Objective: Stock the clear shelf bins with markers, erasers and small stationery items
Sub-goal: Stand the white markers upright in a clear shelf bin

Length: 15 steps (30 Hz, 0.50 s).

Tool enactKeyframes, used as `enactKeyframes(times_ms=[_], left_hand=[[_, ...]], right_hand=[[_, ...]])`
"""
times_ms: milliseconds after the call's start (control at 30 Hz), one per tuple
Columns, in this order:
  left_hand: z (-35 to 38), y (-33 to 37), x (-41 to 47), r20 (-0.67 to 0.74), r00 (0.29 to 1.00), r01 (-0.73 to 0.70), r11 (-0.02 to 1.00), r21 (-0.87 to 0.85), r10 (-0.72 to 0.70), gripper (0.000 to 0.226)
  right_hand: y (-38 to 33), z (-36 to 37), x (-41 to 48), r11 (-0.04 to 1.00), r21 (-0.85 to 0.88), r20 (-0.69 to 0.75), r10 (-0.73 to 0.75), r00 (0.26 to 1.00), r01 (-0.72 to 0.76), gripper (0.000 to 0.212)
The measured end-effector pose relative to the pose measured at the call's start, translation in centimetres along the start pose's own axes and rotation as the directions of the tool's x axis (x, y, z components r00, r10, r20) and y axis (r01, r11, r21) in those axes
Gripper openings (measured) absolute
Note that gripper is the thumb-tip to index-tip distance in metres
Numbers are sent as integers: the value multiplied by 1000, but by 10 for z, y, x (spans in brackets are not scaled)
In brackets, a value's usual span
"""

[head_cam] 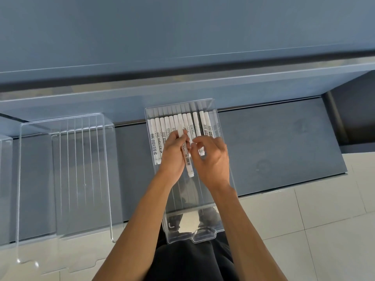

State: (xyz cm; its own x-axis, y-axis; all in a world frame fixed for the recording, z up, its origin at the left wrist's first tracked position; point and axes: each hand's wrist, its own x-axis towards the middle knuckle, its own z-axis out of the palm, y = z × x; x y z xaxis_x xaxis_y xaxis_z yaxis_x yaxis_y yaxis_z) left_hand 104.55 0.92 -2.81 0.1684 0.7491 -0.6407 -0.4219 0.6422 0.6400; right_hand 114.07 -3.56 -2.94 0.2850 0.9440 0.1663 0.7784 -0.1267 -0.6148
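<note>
Floor [314,230]: pale tiles, nearest the camera, right of the person's dark trousers [182,260].

Middle clear bin [182,238]: long, ribbed base, set lengthwise on the shelf; its near lip overhangs the shelf's front edge above the trousers. Both forearms reach in over it.

Left hand [172,153]: inside the bin, fingers wrapped round one white marker.

Held marker [189,169]: white barrel with black print, lengthwise to the bin, its near end pointing at the person and its far end lying over the row.

Right hand [213,159]: just beside the held marker, fingers curled, tips over the row; whether they pinch anything cannot be told.

Row of markers [168,126]: white, side by side against the bin's far wall; both hands cover the near ends of the middle ones.

Left clear bin [60,179]: same type, well apart on the shelf's left part, also overhanging the front edge. A third bin's wall [5,179] shows at the left border.

Shelf [284,149]: blue-grey board, bare right of the middle bin.

Upper shelf [182,37]: blue-grey, farthest.
</note>
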Motion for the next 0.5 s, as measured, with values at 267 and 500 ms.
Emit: enactKeyframes(times_ms=[267, 500], left_hand=[[2, 0, -16, 8, 1000, 2, 1000, -31, -2, 22], [-3, -4, -27, -10, 997, -69, 995, 77, 70, 23]], right_hand=[[-6, -9, -10, 924, 275, 333, 168, 928, -266, 22], [-9, -15, -15, 844, 399, 385, 201, 901, -359, 9]])
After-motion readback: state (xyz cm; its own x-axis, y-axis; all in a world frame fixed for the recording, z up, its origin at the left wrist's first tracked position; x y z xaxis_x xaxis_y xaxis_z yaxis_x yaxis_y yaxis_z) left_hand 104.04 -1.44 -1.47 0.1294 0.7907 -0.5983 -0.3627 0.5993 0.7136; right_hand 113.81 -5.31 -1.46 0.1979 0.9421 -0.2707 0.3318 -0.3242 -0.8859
